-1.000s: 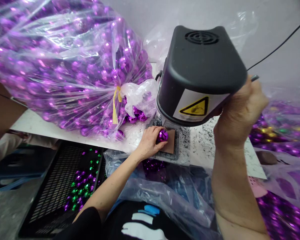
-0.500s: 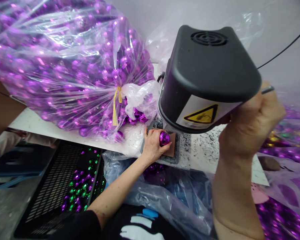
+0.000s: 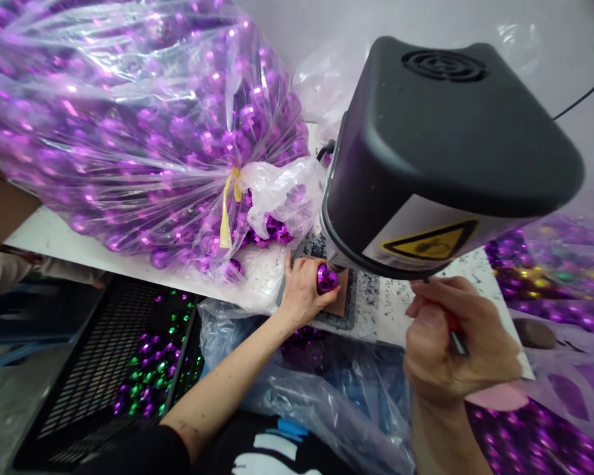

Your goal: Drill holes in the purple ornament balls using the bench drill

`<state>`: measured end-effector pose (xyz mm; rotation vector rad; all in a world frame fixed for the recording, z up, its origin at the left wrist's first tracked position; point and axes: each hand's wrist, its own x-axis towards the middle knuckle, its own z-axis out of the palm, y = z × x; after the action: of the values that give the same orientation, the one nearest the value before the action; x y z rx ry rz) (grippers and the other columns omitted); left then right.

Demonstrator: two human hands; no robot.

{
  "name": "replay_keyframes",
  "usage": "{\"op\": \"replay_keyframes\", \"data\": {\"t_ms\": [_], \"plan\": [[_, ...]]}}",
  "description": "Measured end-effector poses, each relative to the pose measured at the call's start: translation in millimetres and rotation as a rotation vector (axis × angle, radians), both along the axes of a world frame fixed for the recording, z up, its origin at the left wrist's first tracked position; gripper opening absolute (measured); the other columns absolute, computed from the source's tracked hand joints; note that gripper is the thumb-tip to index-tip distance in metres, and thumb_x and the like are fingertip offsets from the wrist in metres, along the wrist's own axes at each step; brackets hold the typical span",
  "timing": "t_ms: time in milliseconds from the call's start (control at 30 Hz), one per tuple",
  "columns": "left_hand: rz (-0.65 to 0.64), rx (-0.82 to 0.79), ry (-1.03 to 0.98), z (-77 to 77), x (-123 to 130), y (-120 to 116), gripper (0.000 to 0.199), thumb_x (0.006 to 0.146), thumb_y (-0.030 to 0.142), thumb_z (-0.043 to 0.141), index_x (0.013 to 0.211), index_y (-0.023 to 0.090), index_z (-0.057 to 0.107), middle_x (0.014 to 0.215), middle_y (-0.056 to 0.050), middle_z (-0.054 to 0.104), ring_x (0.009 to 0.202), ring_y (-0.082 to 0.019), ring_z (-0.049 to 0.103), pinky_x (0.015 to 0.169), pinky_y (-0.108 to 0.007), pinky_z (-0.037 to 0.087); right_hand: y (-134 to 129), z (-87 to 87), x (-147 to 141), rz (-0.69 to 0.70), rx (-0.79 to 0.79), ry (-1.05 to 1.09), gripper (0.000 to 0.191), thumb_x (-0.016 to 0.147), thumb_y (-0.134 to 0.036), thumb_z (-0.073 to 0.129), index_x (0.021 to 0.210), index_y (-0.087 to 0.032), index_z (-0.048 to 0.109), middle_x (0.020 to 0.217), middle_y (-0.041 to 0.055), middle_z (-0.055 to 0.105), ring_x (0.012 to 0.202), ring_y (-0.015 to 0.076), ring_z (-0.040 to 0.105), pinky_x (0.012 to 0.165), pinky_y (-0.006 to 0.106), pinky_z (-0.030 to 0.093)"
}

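Note:
My left hand [image 3: 304, 285] grips a shiny purple faceted ball [image 3: 327, 278] over a brown pad [image 3: 340, 297] on the machine's base. Just above the ball is the lower tip of a black bench press [image 3: 440, 152], whose housing carries a fan grille and a yellow warning label. My right hand [image 3: 458, 340] is closed round the press's lever handle [image 3: 453, 323], of which a red part and a metal end show. Below the left hand, more purple balls [image 3: 304, 336] lie in an open clear plastic bag [image 3: 321, 396] at my lap.
A big clear bag of purple balls [image 3: 143, 132], tied with a yellow strip [image 3: 225, 218], covers the table's left side. Black crates [image 3: 74, 369] with purple and green balls stand low left. More bagged balls [image 3: 564, 264] lie at right. Black flecks litter the white table [image 3: 389, 310].
My right hand has swung the lever down and toward me, from beside the housing to below it. The press head looks larger and nearer. My left hand keeps the ball in place.

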<state>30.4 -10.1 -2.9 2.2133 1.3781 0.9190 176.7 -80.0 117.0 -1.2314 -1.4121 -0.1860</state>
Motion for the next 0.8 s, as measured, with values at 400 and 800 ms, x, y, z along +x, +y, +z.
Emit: {"op": "replay_keyframes", "data": {"t_ms": [400,800], "plan": [[0.002,-0.001,0.039,-3.7,0,-1,0.040,0.084,0.031,0.077,0.119,0.022,0.060,0.112,-0.005,0.071,0.114,-0.027,0.061,0.123,-0.054,0.027,20,-19.8,-8,-0.079,0.226,0.026,0.013,0.085,-0.012,0.061,0.073,-0.012,0.057,0.060,-0.0024,0.049,0.057,0.0067,0.053,0.062,0.026,0.050],[-0.022,-0.037,0.034,-2.4,-1,-1,0.038,0.084,0.033,0.077,0.118,0.023,0.061,0.111,-0.006,0.070,0.114,-0.029,0.060,0.122,-0.055,0.030,27,-31.1,-8,-0.154,0.292,0.026,0.022,0.090,-0.026,0.056,0.071,-0.016,0.059,0.053,-0.0015,0.046,0.052,0.0090,0.049,0.058,0.028,0.046]]}}
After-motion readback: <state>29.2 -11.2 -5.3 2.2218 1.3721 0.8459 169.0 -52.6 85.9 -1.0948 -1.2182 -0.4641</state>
